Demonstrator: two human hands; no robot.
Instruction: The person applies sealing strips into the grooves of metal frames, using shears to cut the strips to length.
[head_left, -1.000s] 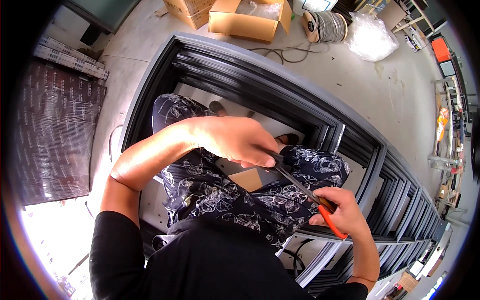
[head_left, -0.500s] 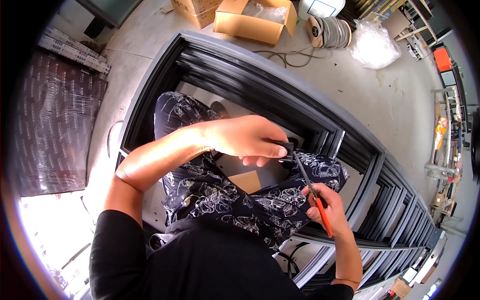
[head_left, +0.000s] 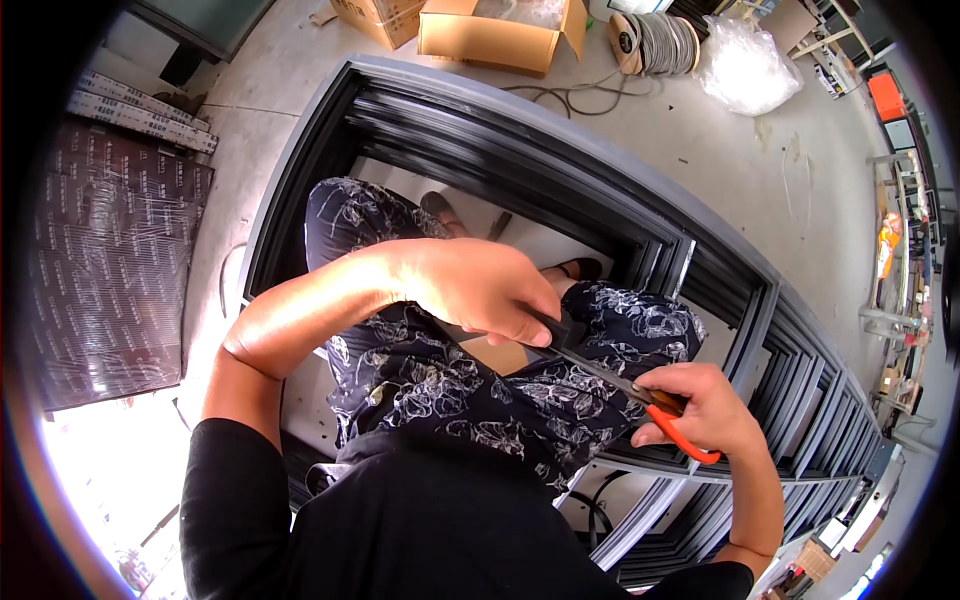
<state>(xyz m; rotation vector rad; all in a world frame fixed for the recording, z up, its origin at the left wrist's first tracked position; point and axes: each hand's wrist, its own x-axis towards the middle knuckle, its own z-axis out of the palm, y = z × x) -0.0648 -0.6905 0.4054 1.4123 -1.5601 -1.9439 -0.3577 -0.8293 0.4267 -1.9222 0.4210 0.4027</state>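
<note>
My left hand pinches a small dark block-like piece between thumb and fingers, above my knees. My right hand is wrapped around the orange handles of a pair of scissors. Their long metal blades point left, and the tips reach the dark piece near my left thumb. Whether the blades touch it or lie around it I cannot tell. Below my hands, partly hidden by my left hand and trousers, is a tan piece of cardboard.
A stack of dark grey metal frames surrounds my legs and runs off to the right. Beyond it on the floor are an open cardboard box, a cable spool and a clear plastic bundle. Wrapped panels stand at the left.
My right hand has moved right and slightly down, and the scissors have tilted flatter, their tips now lower. My left hand has shifted slightly left and down with the dark piece.
</note>
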